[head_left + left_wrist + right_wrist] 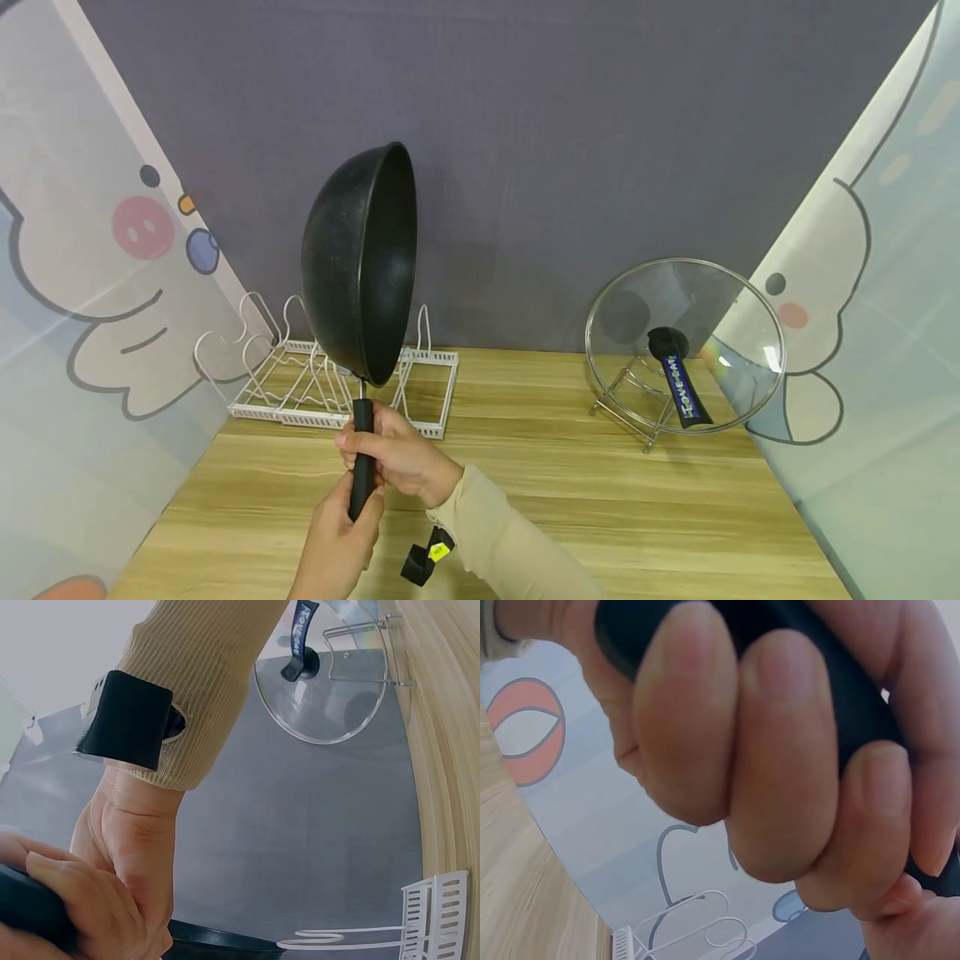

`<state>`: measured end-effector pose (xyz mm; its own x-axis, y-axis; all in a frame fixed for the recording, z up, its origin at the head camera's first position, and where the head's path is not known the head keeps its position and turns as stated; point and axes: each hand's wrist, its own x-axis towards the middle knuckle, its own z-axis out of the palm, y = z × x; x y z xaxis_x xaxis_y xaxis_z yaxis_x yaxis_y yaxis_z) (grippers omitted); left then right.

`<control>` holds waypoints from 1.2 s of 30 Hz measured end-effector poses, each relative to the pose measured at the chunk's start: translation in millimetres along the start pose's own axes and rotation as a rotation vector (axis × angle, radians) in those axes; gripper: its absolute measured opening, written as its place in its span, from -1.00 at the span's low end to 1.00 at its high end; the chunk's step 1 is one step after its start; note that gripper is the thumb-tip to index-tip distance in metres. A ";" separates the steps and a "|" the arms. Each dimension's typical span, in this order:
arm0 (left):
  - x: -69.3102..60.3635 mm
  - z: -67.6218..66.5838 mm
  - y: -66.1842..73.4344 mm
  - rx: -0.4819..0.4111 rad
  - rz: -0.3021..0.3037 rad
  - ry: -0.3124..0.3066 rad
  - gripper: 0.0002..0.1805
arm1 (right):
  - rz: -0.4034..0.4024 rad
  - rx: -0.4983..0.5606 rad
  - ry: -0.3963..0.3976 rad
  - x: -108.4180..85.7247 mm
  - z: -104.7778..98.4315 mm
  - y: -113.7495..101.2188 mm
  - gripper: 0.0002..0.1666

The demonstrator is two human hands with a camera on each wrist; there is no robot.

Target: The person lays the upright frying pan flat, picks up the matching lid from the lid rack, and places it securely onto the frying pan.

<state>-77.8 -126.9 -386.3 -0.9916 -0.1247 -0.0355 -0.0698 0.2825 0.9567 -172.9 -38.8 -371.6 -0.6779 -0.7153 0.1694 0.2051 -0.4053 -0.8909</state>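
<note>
A black wok (pixel 337 258) stands on edge with its open side to the right and its handle (pixel 363 467) pointing down toward me. My left hand (pixel 337 529) grips the lower end of that handle. Higher up, near the bowl, my right hand (pixel 405 454) wraps round it, the thumb lying across the front. Curled fingers (pixel 784 750) fill the right wrist view, closed over the dark handle. Behind the wok is a white wire rack (pixel 300 408), partly hidden by it; whether the two touch I cannot tell.
At the right, a glass lid (pixel 682 292) with a black knob and blue-lettered handle leans on a small metal stand (pixel 630 425). A wooden table (pixel 540 483) lies below. Dark grey cloth (pixel 525 167) hangs behind, with cartoon panels (pixel 862 333) at both sides.
</note>
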 end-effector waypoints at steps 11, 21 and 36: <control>-1.2 0.0 0.5 0.011 0.051 0.008 -0.91 | -0.015 -0.034 -0.009 -2.7 3.2 -6.2 -0.84; -0.6 0.9 0.5 -0.001 0.023 -0.003 -0.88 | 0.004 -0.024 0.005 -4.2 2.8 -8.9 -0.79; -1.0 3.5 -0.2 -0.058 0.000 -0.034 -0.85 | -0.009 -0.064 0.018 -7.5 1.3 -7.7 -0.85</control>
<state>-77.3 -123.6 -387.5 -0.9948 -0.0917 -0.0442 -0.0642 0.2272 0.9717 -168.4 -31.1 -365.4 -0.6921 -0.7013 0.1709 0.1532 -0.3741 -0.9147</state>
